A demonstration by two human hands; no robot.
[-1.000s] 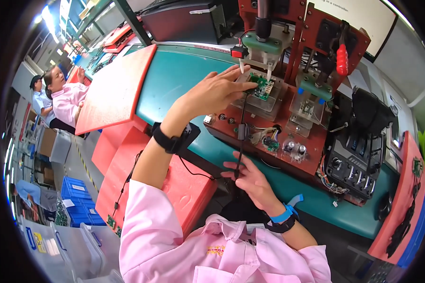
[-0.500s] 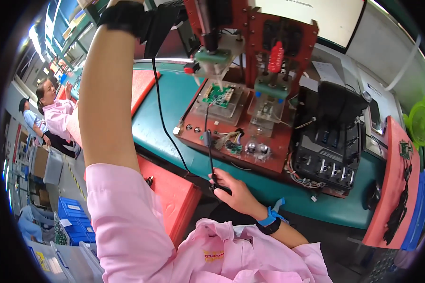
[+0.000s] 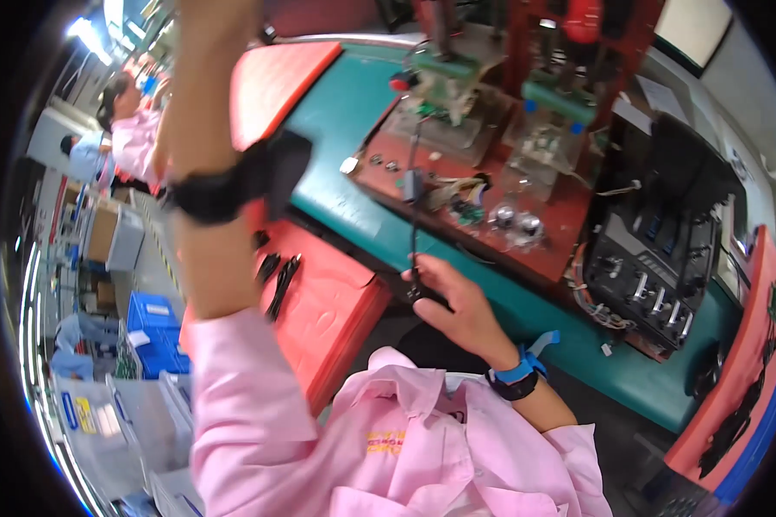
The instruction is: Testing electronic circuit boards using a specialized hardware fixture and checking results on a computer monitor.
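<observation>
Right hand [image 3: 457, 302] sits at the near edge of the teal-topped counter [image 3: 353, 112], fingers [image 3: 424, 277] pinched closed on a thin black cable [image 3: 414, 215]. Cable runs straight up from the hand, through a small grey inline block [image 3: 411, 184], to a small green circuit board [image 3: 426, 110] in the red metal test fixture [image 3: 491, 172]. Left forearm is raised with a black wrist strap [image 3: 211, 191]; left hand is out of frame at the top, finger state cannot be told. Flat red trays [image 3: 319, 302] lie left of the right hand.
</observation>
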